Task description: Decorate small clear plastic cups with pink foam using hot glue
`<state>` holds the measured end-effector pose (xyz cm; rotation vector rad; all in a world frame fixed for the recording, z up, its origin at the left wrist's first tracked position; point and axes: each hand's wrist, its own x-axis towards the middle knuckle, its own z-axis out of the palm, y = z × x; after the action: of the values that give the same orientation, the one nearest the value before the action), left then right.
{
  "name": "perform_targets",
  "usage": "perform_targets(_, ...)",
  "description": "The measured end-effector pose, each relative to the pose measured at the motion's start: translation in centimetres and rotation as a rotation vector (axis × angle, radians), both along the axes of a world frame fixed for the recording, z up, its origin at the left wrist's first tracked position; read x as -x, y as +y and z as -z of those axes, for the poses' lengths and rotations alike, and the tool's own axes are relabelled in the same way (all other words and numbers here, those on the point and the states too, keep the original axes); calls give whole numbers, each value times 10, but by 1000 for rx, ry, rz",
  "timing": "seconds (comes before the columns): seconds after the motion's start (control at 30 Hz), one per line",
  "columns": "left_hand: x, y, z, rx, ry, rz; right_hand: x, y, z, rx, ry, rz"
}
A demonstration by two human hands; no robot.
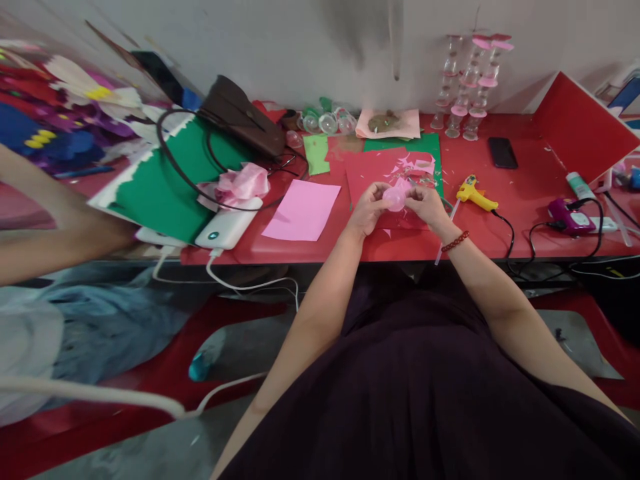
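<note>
Between my two hands, above a red foam sheet (pixel 363 175) strewn with pink scraps, is a small round cup (pixel 395 199), clear with a pink tint. My left hand (pixel 370 208) pinches its left side. On the right, my right hand (pixel 426 205) has its fingers closed at the cup's edge, by a bit of pink foam (pixel 403 184). A plain pink sheet (pixel 303 211) lies left of my hands. The yellow glue gun (pixel 477 194) rests to the right of my right hand.
Clear cups (pixel 327 123) and a stacked cup piece (pixel 473 87) stand at the back. A phone (pixel 503 153) and purple adapter (pixel 571 217) with cables are right. A white power bank (pixel 229 225), a brown bag (pixel 243 117) and another person's arm (pixel 60 227) are left.
</note>
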<state>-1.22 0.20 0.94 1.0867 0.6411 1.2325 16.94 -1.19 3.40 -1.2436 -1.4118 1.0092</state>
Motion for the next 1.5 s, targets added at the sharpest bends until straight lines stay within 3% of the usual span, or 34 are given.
perform_targets(0.23,0,1,0,-3,54,41,1,5,5,18,55,2)
perform_targets(0.47,-2,2,2,-1,1,-42,0,3,3,36,73,-32)
perform_targets(0.77,-1,-2,-3,-22,58,27,2,3,7,-39,15,37)
perform_targets(1.13,1,0,0,-69,-15,6,10,-7,2,-187,12,82)
perform_targets(1.5,1,-3,-6,-68,-13,23,14,-13,1,-173,38,79)
